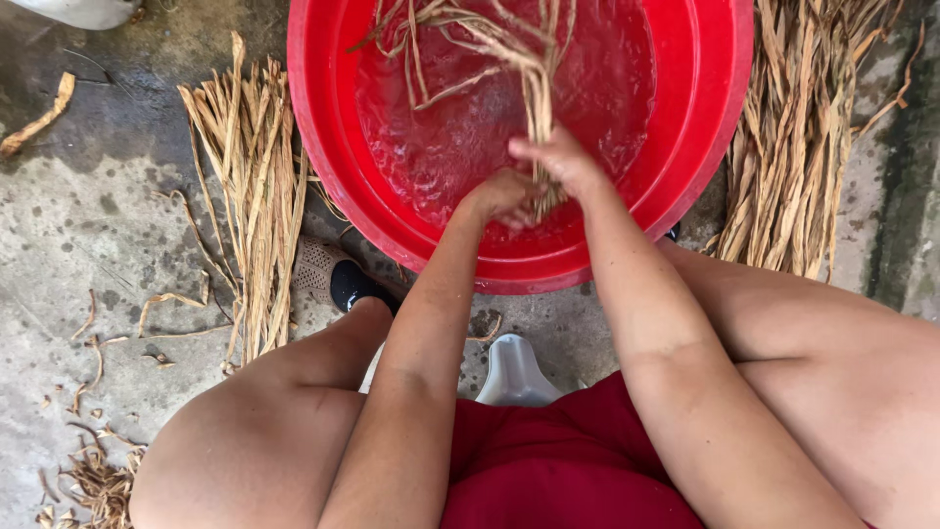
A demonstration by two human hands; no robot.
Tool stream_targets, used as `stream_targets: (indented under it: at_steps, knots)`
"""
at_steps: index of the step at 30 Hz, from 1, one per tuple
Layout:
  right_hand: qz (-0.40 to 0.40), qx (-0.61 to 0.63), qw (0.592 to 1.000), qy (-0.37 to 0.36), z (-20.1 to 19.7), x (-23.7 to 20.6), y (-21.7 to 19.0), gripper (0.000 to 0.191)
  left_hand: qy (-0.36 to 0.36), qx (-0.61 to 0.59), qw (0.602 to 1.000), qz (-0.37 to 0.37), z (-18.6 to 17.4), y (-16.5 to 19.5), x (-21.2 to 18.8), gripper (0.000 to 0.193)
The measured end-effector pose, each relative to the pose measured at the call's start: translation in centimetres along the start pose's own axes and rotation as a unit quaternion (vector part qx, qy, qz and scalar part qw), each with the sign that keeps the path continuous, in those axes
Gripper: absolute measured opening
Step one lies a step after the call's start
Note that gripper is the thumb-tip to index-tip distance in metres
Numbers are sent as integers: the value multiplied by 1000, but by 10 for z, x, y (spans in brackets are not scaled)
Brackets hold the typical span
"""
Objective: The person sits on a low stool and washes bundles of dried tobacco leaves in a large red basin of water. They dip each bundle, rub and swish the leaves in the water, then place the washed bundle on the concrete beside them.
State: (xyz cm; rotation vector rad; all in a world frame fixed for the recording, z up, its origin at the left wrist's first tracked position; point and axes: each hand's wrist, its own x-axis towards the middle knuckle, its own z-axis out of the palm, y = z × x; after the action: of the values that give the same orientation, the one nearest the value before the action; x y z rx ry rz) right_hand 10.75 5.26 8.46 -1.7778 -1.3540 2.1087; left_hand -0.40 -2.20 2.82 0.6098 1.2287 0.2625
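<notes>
At the far left a single dry strip lies alone on the wet concrete floor. Right of it a loose sheaf of dried fibre strips lies spread flat, close enough to the red basin to be within reach. Over the near part of the basin, the left hand closes around the butt end of a wet bundle of strips, and the right hand grips the same bundle just above, fingers wrapped tight. The bundle fans out away from the hands into the water, likely soaking. At the right, a thicker pile of dry strips rests beside the basin.
</notes>
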Motion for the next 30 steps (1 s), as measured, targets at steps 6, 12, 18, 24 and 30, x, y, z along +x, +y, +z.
stream_targets:
  at_steps: [6, 12, 18, 24, 30]
  knots:
    - [95, -48, 991, 83, -25, 22, 0, 27, 67, -28, 997, -32, -19, -13, 7, 45]
    - [-10, -110, 982, 151, -28, 32, -5, 22, 247, -272, 926, 92, -49, -11, 2, 50]
    - [2, -530, 846, -55, 37, -6, 6, 37, 209, -251, 945, 29, -33, 0, 3, 72]
    - [32, -611, 786, -92, 39, -123, -55, 42, 143, -579, 793, 123, -39, 18, -3, 23]
    - [85, -616, 783, -16, -55, -251, -130, 53, 164, -737, 632, 175, -90, 55, -35, 22]
